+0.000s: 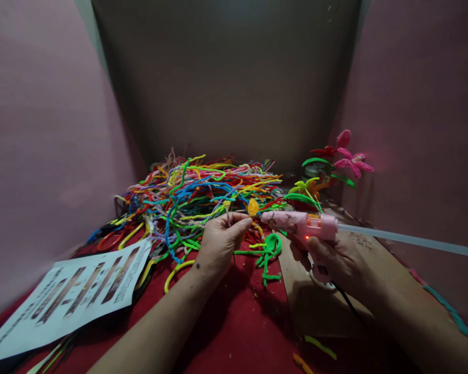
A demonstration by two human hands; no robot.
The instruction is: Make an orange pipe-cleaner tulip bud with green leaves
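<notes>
Pink glue gun point(286, 222) pointed at the orange petal point(253, 206)
From afar I have the left grip point(223, 240) pinching the petal above the red desk point(236, 332), the right grip point(335, 259) clasping the gun.

A pinkish left wall point(50, 130) and a matching right wall point(421, 114) flank a dark grey-brown back panel point(226, 88), which has a faint sheen near its top edge. Below spreads a deep red surface point(237, 337), perhaps a cloth-covered tabletop. The light is dim and uneven.
</notes>
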